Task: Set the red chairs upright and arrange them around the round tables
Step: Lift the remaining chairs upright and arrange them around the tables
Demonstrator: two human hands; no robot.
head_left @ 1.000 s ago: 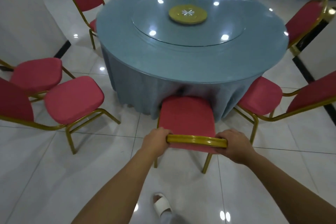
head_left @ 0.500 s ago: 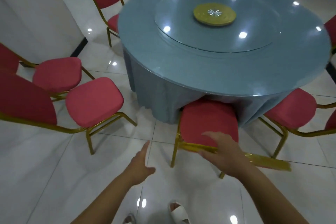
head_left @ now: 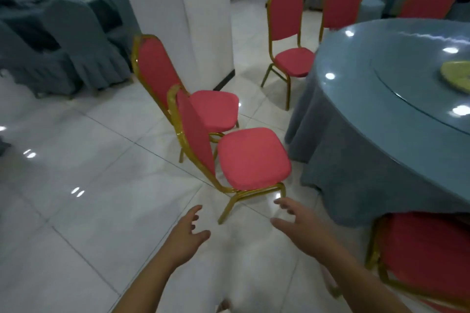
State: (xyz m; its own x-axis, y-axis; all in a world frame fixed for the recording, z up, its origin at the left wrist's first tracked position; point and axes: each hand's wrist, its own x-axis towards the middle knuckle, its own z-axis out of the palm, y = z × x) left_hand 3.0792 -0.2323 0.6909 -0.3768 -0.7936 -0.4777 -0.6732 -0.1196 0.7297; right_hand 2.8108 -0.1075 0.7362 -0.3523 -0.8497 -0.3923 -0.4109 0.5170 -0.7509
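Note:
A red chair with a gold frame [head_left: 251,157] stands upright in the middle of the view, a short way off the round table [head_left: 396,99] with its blue-grey cloth. A second red chair [head_left: 213,109] stands close behind it, near the pillar. Another red chair [head_left: 292,58] sits at the table's far left side, and one [head_left: 422,249] is tucked under the cloth at bottom right. My left hand [head_left: 187,232] and my right hand [head_left: 302,223] hover with fingers spread, just short of the nearest chair's front legs, holding nothing.
A white pillar [head_left: 188,15] rises behind the two middle chairs. Chairs in blue-grey covers [head_left: 84,43] crowd the upper left. Two more red chair backs [head_left: 343,0] show beyond the table. Glossy white floor tiles [head_left: 76,211] spread to the left.
Both hands have let go of the chair pushed under the table. My view has swung left toward the two chairs standing off the table, and both hands now reach toward the nearer one.

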